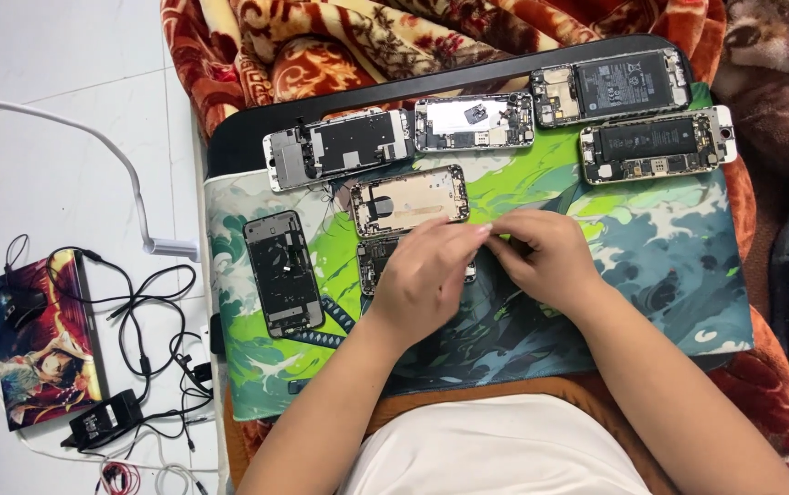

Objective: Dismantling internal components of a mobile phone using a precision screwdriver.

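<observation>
A red and gold patterned blanket [339, 41] spreads beneath a black board [238, 137] on which lies a green and teal illustrated mat [651, 266], with white floor tiles [55, 147] off to one side. On the tiles, a picture-covered box [46, 339] sits among tangled black cables [151, 321], with a white cord [92, 137] curving past. Opened phone bodies are laid out across the mat: two showing black batteries, one [610, 85] above the other [657, 144], on the far side, a pair of stripped housings side by side [339, 147] [474, 122] along the top edge, a gold-coloured shell [410, 200] near the middle and a dark one [283, 273] set apart. The person's left hand [426, 280] and right hand [548, 261] meet over the middle of the mat, fingertips [486, 229] drawn together and touching, pinching something too small to make out. Directly under the left hand, a further dark phone body [374, 261] lies on the mat just below the gold shell, mostly hidden by the hand.
</observation>
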